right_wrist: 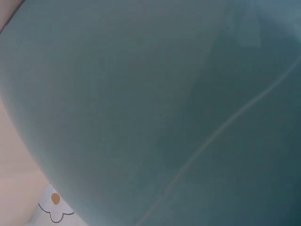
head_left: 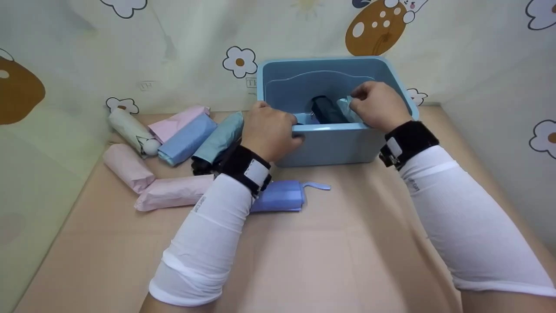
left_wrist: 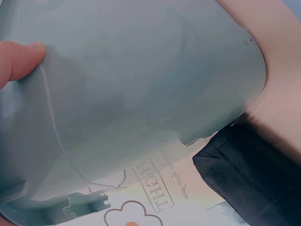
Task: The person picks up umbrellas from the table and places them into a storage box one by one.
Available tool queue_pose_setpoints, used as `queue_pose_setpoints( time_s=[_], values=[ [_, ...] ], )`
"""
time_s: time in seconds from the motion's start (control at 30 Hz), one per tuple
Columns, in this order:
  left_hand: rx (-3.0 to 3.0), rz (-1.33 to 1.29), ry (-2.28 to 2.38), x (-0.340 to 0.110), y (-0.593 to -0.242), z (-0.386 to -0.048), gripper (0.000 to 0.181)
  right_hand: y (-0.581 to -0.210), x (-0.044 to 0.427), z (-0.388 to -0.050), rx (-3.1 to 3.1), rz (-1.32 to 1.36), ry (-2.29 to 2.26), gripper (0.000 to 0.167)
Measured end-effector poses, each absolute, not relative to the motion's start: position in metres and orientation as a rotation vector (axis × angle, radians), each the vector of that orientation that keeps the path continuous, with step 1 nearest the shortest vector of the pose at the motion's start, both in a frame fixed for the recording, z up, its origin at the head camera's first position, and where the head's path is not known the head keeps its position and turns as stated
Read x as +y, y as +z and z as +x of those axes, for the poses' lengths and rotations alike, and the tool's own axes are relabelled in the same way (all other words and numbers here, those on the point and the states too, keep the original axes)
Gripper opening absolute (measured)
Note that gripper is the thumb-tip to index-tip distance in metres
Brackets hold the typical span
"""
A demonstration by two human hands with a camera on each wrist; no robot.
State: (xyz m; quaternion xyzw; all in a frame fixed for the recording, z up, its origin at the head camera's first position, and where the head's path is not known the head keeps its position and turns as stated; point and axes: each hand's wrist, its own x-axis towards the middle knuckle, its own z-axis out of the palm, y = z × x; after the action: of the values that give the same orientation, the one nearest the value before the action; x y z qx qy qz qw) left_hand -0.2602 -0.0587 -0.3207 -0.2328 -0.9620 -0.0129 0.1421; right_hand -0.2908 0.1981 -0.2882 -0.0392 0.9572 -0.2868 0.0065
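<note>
In the head view a blue plastic bin (head_left: 325,145) stands at the back of the table. My left hand (head_left: 269,132) grips its front rim near the left corner, with the thumb outside; the left wrist view shows that thumb (left_wrist: 23,59) against the bin wall. Over the right side of the bin, my right hand (head_left: 382,106) has curled fingers and pinches a light blue folded umbrella (head_left: 346,106), partly hidden by the hand. Beside it inside lies a black folded umbrella (head_left: 329,109). The right wrist view shows mostly bin wall (right_wrist: 117,103), no fingers.
Left of the bin lie several folded umbrellas: pale green (head_left: 130,128), pink (head_left: 178,121), blue (head_left: 186,139), teal (head_left: 219,137) with something black under it, and two pale pink ones (head_left: 129,167). A violet-blue one (head_left: 280,195) with a strap lies in front, partly behind my left forearm.
</note>
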Motion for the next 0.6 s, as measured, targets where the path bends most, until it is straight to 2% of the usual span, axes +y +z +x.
queue_pose_setpoints(
  time_s=[0.6],
  values=[
    [-2.756,-0.678,-0.093,-0.059,-0.323,-0.253,0.035,-0.29,0.198,-0.277,3.0,-0.176,-0.923,0.041]
  ],
)
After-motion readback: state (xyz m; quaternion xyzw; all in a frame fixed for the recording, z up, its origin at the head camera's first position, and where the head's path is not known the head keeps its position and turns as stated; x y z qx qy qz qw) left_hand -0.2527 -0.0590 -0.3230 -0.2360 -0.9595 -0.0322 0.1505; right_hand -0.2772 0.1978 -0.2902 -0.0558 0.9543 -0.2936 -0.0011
